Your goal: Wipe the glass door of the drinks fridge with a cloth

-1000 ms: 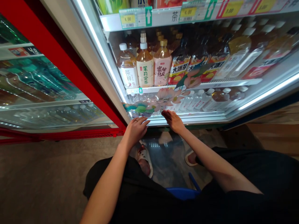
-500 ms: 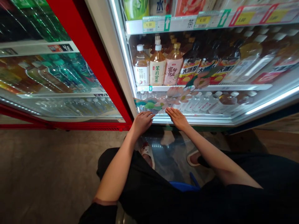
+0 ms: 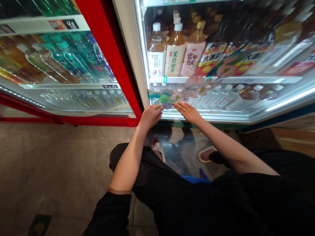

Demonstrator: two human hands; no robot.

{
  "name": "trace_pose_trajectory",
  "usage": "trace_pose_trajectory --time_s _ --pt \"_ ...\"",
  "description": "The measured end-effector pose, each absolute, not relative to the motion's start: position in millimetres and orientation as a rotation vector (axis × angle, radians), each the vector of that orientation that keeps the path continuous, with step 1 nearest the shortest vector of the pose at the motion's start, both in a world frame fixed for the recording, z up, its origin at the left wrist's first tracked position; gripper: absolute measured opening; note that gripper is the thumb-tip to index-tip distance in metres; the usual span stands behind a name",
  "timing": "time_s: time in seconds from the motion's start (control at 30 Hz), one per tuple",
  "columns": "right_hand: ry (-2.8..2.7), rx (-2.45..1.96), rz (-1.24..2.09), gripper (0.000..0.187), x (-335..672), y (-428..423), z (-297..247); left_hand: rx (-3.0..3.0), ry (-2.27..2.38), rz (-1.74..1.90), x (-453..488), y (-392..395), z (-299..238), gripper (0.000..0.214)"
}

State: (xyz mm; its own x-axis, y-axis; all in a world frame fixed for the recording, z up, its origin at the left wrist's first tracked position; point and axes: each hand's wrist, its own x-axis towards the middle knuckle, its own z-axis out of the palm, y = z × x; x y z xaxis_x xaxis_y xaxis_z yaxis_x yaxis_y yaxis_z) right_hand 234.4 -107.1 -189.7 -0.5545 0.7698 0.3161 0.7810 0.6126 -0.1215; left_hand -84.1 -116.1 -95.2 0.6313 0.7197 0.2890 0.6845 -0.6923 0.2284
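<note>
A floral decal (image 3: 177,96) with pink blossoms and green and purple leaves runs across the lower part of the lit fridge's glass door. My left hand (image 3: 150,116) rests at the decal's lower left end, by the door frame. It wears a ring, and its fingers reach right, slightly bent, over the glass. My right hand (image 3: 189,112) lies just to the right, fingers stretched out and close together, tips on the decal's lower edge. A small gap separates the two hands. Whether the left fingertips grip the decal's edge is hard to see.
Behind the glass stand bottled teas (image 3: 174,50) on a shelf (image 3: 221,80), with more bottles below. A red-framed fridge (image 3: 110,55) full of drinks adjoins on the left. Between my slippered feet (image 3: 158,150) is a shiny dark surface; part of a blue object (image 3: 195,179) shows below.
The view has shifted, so the fridge and both hands sit higher in the picture. Both hands stay at the decal's lower edge, with little visible movement along it.
</note>
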Motion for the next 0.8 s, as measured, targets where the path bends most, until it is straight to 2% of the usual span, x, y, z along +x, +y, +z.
trace_pose_trajectory --time_s 0.2,0.4,0.63,0.8 --pt "-2.439 -1.284 -0.134 0.066 213 -96 -180 2.731 1.223 0.571 -92 -118 -93 0.034" --pt "-2.598 -1.117 -0.006 0.066 202 -92 -187 2.713 1.244 0.555 -102 -121 -94 0.033" --pt "-2.43 -1.236 -0.062 0.071 202 -95 -188 2.671 1.291 0.546 -113 -122 -97 0.033" --pt "-2.522 -1.123 -0.011 0.065 170 -83 -183 2.656 1.317 0.52 -112 -121 -95 0.031"
